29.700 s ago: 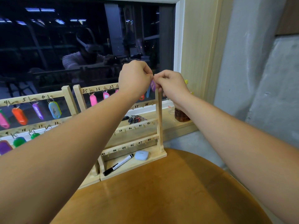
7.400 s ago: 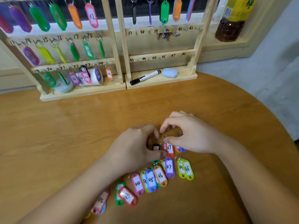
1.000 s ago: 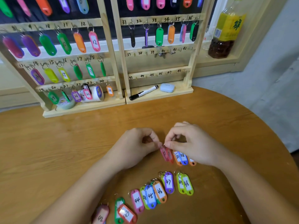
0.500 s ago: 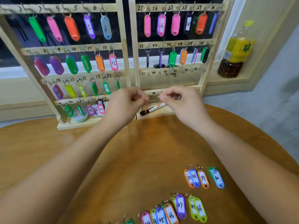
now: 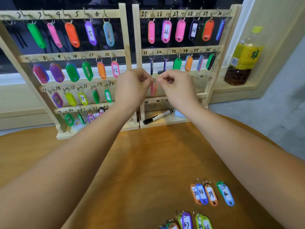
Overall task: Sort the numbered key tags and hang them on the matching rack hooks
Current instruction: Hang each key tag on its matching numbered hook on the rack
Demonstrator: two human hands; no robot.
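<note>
Two wooden racks stand side by side, the left rack (image 5: pixel 123 30) and the right rack (image 5: pixel 181 48), with numbered hooks and coloured tags hanging on the upper rows. My left hand (image 5: pixel 132 86) and my right hand (image 5: pixel 176 85) meet in front of the right rack's third row. Together they pinch the ring of a pink-red tag pair (image 5: pixel 153 90), which hangs down between them at the row's left end. On the table lie loose tags 38 and 39 (image 5: pixel 203 193), a blue-green tag (image 5: pixel 226 194), and tags 47 and 48 (image 5: pixel 194 222) near the bottom edge.
A black marker (image 5: pixel 157 116) and a pale blue object (image 5: pixel 179 114) lie on the right rack's base. A bottle with a yellow label (image 5: pixel 242 57) stands on the sill at right. A tape roll (image 5: pixel 78 123) sits in the left rack's base. The round wooden table (image 5: pixel 148 162) fills the foreground.
Both hands have risen a little, from the rack's bottom rows to the third row, carrying the pink-red tag pair. The view has come closer to the racks.
</note>
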